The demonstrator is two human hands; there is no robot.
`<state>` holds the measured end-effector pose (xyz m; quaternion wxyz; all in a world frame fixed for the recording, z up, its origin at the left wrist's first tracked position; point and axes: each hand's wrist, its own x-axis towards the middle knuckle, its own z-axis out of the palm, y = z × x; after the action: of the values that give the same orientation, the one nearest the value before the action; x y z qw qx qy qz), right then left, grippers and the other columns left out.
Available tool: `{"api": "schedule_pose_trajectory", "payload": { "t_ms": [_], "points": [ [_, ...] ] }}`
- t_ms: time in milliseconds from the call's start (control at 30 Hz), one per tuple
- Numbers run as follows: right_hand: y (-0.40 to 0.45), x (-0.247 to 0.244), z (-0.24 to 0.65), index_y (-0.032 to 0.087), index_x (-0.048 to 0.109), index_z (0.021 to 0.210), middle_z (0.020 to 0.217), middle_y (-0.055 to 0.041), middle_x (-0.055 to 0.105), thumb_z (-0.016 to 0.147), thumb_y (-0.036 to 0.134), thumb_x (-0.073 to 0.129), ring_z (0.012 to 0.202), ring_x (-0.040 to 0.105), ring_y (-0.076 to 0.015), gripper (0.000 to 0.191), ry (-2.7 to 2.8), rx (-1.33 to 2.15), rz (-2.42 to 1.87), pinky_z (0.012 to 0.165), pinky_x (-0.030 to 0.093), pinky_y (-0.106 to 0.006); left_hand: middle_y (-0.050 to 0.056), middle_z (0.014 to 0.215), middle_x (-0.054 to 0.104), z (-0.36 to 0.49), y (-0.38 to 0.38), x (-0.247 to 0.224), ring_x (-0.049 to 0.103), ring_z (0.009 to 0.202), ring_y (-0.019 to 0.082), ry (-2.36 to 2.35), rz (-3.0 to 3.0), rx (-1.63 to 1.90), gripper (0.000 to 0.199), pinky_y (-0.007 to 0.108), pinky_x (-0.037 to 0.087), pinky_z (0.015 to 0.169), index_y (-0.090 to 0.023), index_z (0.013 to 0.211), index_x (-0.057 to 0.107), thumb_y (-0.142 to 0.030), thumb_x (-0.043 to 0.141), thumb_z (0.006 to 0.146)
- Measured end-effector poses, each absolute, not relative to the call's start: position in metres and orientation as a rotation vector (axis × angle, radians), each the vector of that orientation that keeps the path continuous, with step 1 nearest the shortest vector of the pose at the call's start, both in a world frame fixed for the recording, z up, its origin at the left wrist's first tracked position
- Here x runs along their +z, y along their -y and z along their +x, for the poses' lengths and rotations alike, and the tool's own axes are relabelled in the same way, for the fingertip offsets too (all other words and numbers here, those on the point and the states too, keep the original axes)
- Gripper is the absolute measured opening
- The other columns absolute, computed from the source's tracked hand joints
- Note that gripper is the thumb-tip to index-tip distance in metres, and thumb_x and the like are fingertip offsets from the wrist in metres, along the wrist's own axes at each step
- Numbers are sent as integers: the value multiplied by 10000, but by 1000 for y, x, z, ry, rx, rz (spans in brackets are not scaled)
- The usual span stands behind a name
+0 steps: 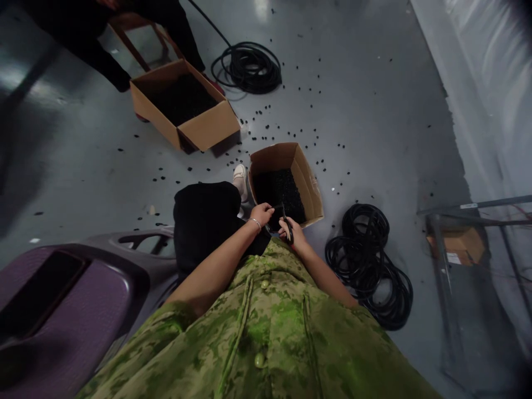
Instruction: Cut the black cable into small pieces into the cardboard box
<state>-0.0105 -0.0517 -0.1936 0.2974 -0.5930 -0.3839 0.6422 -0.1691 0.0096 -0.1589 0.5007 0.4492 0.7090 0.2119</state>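
Note:
My right hand [296, 231] is wrapped round the handles of black-handled scissors [285, 215], whose blades point away from me over the near part of an open cardboard box [308, 176]. Beside it, my left hand [261, 213] pinches a thin black piece [276, 208] that reaches across toward the blades. Whether the blades touch the piece is too small to tell. Under both hands, the box is partly filled with small black pieces [286, 185]. A bracelet circles my left wrist.
A second cardboard box [210, 128] of black pieces stands before a seated person in dark clothes [166, 27]. Coils of black hose [253, 66] and more coiled hose [366, 260] lie on the floor, with scattered black bits. A purple stool [103, 310] holding a phone [41, 293] is left.

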Motion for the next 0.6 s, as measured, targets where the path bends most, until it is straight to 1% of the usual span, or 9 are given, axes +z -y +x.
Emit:
{"api": "schedule_pose_trajectory", "payload": {
  "t_ms": [100,200,433,600],
  "points": [
    [52,-190,-12,222,620,1146,631,45,597,784,567,660,489,563,-107,501,1004,1712,-1577,447,406,-190,-18,589,578,-170,-10,-161,498,575,120,-1746,1129,530,96,226,389,593,-158,755,672,-212,611,806],
    [52,-188,-13,216,619,1152,617,47,590,782,558,664,486,557,-106,505,980,1715,-1582,442,393,-186,-28,574,560,-169,-10,-161,482,553,114,-1728,1112,504,96,224,376,578,-156,769,671,-204,607,821],
    [52,-187,-11,211,631,1088,640,36,596,780,563,659,536,563,-108,469,982,1713,-1557,478,420,-188,-44,551,525,-168,-9,-159,456,536,105,-1659,1128,509,70,218,365,563,-156,745,656,-167,620,804],
    [51,-197,-11,204,635,1008,583,46,567,785,615,617,479,510,-103,468,1080,1631,-1583,458,384,-199,-51,539,510,-168,-9,-159,442,512,98,-1632,1077,497,69,212,357,537,-156,744,648,-162,613,803]
  ]
}}
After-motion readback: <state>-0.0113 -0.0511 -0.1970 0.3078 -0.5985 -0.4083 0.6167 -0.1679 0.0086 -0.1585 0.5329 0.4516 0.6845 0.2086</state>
